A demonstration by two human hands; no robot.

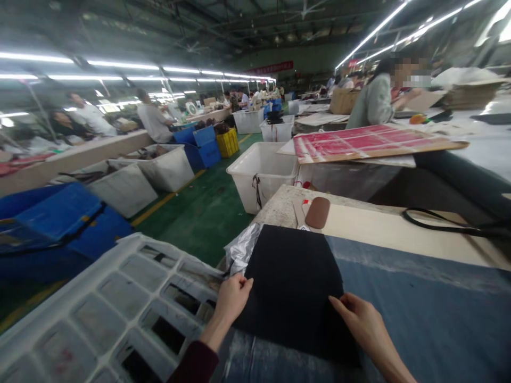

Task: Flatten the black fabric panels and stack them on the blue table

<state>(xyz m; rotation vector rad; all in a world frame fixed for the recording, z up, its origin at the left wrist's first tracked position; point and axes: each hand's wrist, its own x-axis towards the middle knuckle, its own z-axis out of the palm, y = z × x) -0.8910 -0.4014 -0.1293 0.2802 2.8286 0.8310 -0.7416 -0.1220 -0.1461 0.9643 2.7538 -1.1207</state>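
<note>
A black flat panel [295, 287], maybe fabric or leather, lies spread on the blue-grey work surface [419, 303]. My left hand [233, 298] pinches its left edge between thumb and fingers. On the opposite side, my right hand [357, 316] has its fingers closed on the right edge. Just past the panel's far edge rests a brown rounded piece [318, 213]. Crumpled silvery plastic [244, 247] sits against the panel's far left corner.
To my left stands a white crate with slots [107, 314], dark pieces inside. Beyond it are blue bins [56, 218] and a white tub [263, 165]. A black strap [439, 226] lies at right. A red-topped board [367, 142] and a co-worker [373, 101] are farther off.
</note>
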